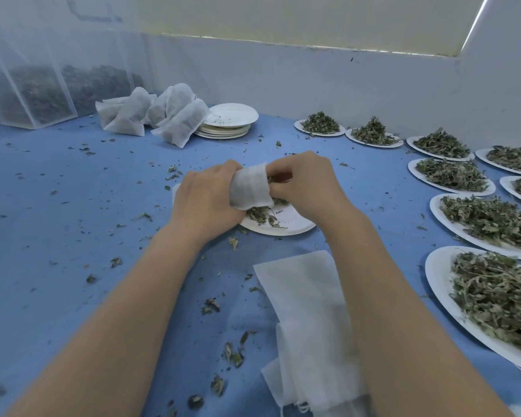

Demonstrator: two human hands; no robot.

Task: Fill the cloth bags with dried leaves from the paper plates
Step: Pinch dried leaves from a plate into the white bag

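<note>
Left hand (206, 200) grips a small white cloth bag (251, 188), fingers wrapped round its body, mouth turned toward the right hand (306, 185). Right hand sits at the bag's opening with fingers curled, pinching dried leaves there; exact contact inside the mouth is hidden. Both hands are held just above a paper plate (286, 222) on the blue table cover (73, 206); the plate holds only a thin remainder of leaves (260, 213) on its left part. Along the right side, a row of paper plates, each with a heaped pile of leaves: nearest plate (439, 284), next plate (439, 210), and others farther back toward the wall. Far centre: stack of used plates (227, 124), the top one carrying only crumbs. Touching that stack on its left, a heap of filled bags (154, 114), lying on their sides. Far left: tall mesh containers (36, 91), dark leaves visible in the lower part. Near edge, between the forearms: pile of flat empty bags (307, 311). Loose leaf bits (233, 355) scattered over the cover.
</note>
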